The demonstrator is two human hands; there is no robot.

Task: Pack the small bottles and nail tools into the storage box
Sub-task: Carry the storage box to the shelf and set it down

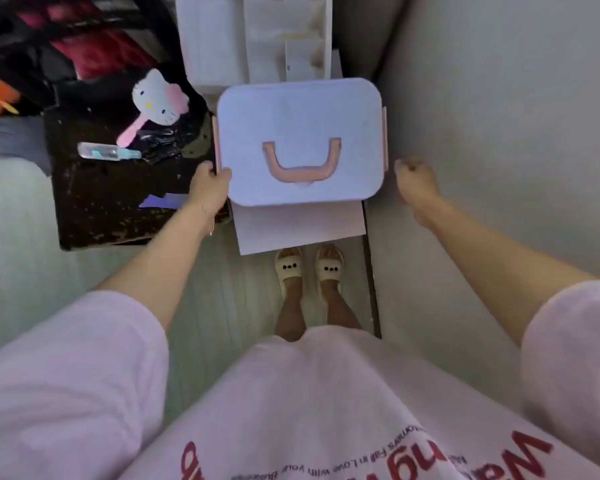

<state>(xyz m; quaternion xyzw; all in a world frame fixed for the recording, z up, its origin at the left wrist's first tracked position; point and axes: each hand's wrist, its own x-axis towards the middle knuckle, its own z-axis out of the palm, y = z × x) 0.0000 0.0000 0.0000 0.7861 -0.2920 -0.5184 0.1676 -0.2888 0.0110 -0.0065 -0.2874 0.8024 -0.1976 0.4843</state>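
Fingers of the left hand pinch the closed storage box edge to steady it, while the right hand, loosely curled, holds nothing just beside its clasp.

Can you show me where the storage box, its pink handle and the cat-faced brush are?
storage box (291, 109): head view, bare lid surface.
pink handle (300, 173): head view, bottom bar of the U.
cat-faced brush (156, 97): head view, white face.
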